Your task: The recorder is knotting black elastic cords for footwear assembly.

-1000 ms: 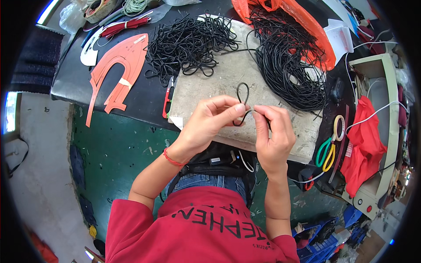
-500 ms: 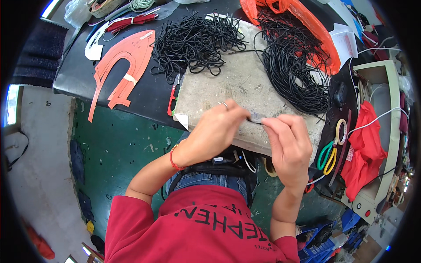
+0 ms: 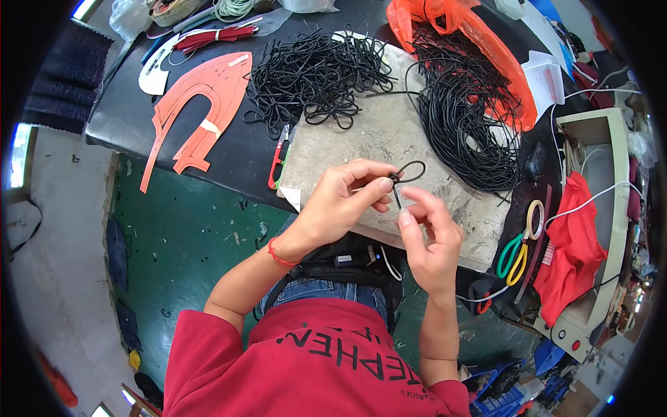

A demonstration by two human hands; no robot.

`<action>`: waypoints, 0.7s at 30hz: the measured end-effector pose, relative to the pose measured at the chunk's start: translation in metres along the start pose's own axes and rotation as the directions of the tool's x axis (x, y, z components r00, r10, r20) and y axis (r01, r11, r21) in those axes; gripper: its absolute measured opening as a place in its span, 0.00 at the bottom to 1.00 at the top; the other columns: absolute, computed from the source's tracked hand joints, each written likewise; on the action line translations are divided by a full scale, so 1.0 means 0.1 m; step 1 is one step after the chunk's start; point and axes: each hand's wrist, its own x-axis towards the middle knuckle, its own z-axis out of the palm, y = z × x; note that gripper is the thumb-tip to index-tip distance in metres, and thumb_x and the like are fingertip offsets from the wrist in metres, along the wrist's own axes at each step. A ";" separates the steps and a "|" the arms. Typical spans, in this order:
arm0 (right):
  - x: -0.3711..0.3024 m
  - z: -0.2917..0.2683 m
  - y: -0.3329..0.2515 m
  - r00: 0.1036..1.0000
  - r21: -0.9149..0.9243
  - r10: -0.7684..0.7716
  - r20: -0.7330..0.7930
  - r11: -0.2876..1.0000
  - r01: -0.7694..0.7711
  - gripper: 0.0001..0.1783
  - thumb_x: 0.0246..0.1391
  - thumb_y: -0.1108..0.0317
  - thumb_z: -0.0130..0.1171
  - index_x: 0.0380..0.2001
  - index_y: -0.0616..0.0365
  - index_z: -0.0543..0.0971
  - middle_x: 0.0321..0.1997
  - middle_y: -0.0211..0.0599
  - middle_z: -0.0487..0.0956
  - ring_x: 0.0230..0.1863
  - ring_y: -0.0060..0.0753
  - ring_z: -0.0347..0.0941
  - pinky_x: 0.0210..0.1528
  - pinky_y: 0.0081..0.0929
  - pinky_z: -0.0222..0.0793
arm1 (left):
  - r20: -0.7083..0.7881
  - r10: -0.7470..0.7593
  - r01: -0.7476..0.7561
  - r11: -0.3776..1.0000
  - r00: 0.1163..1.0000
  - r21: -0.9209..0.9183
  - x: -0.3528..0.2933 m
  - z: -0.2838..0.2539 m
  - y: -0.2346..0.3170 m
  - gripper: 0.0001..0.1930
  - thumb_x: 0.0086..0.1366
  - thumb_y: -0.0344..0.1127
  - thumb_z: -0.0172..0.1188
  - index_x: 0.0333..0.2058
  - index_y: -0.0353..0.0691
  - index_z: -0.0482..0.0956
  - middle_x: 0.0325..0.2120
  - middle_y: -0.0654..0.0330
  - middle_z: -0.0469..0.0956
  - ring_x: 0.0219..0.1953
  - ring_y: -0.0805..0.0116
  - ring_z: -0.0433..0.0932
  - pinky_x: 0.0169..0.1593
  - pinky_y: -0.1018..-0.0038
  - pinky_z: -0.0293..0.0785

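My left hand [image 3: 342,203] pinches a short black cord loop [image 3: 408,174] at its knot, above a grey stone-like slab [image 3: 361,142]. My right hand [image 3: 432,240] sits just below and right of it, thumb and forefinger closed on the cord's hanging tail. A pile of finished black cord loops [image 3: 314,76] lies at the far end of the slab. A large coil of black cord [image 3: 462,115] spills from an orange plastic bag [image 3: 479,42] to the right.
An orange paper pattern [image 3: 201,104] and a red-handled tool [image 3: 278,158] lie on the dark table to the left. Green and yellow scissors [image 3: 520,247] and red cloth [image 3: 573,243] lie at the right. A green floor shows below the table edge.
The loop stood upright between both hands, was pulled flat against the slab, and is now lifted with a small loop showing to the right of my left thumb.
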 end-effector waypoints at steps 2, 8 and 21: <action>-0.03 0.01 0.10 0.994 0.351 0.007 0.106 0.935 -0.044 0.13 0.52 0.81 0.49 0.42 0.64 0.75 0.33 0.39 0.78 0.32 0.24 0.74 0.32 0.20 0.71 | -0.021 0.102 -0.098 0.983 0.995 0.154 -0.01 0.03 -0.02 0.12 0.61 0.28 0.53 0.43 0.31 0.74 0.35 0.60 0.76 0.32 0.79 0.73 0.37 0.82 0.72; -0.01 0.06 0.07 0.986 0.360 0.153 -0.066 0.925 -0.119 0.06 0.52 0.73 0.56 0.33 0.65 0.75 0.31 0.37 0.78 0.29 0.18 0.73 0.28 0.14 0.68 | -0.036 0.001 -0.004 0.996 0.999 -0.084 -0.05 0.05 0.00 0.10 0.60 0.27 0.54 0.41 0.31 0.75 0.32 0.60 0.76 0.30 0.77 0.74 0.36 0.82 0.72; 0.15 0.16 0.12 0.956 -0.136 -0.007 -0.292 0.990 -0.034 0.12 0.46 0.68 0.62 0.33 0.61 0.74 0.24 0.28 0.71 0.24 0.19 0.64 0.27 0.16 0.61 | 0.011 0.005 -0.005 0.999 1.000 0.046 -0.11 0.09 -0.04 0.08 0.58 0.26 0.55 0.37 0.32 0.76 0.31 0.59 0.77 0.31 0.75 0.75 0.37 0.79 0.73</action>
